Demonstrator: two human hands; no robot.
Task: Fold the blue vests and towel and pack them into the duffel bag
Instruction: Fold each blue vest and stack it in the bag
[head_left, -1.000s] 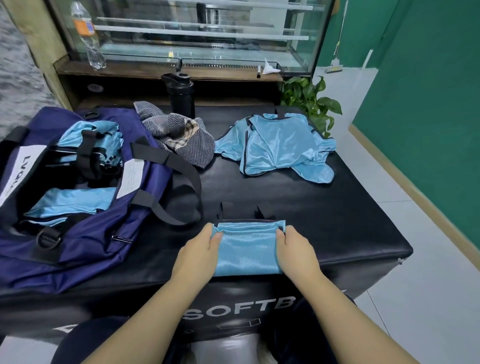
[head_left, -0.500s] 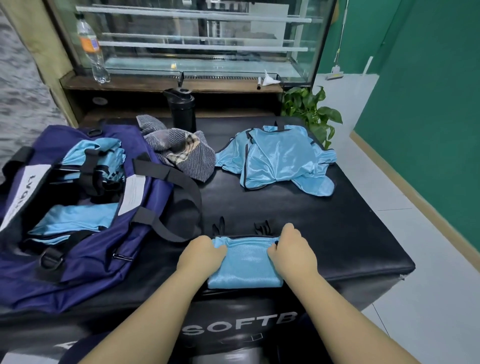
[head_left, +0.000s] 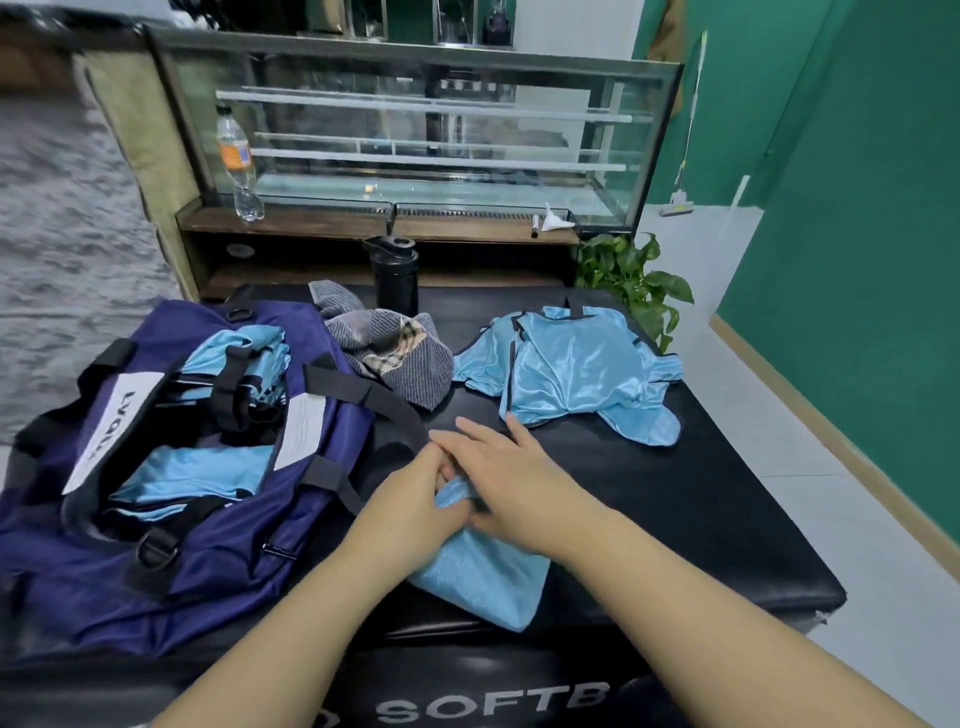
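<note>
Head view, left to right: duffel bag (head_left: 171, 467) open, blue vests inside; left hand (head_left: 415, 504) gripping folded vest (head_left: 483, 577) at table edge; right hand (head_left: 514, 483) flat on top, fingers spread; unfolded vests (head_left: 571, 374) behind. Risk: fold springing open once lifted, slippery fabric.

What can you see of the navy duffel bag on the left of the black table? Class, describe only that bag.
The navy duffel bag lies on its side on the left part of the black table, unzipped and gaping. It looks like thin nylon cloth, with black webbing straps, buckles and rings, and two white patches, one with dark lettering. Light blue vests already lie inside, under the straps. One black strap loops out toward the hands. The grey striped towel touches its far edge. Neither hand holds it.
</note>
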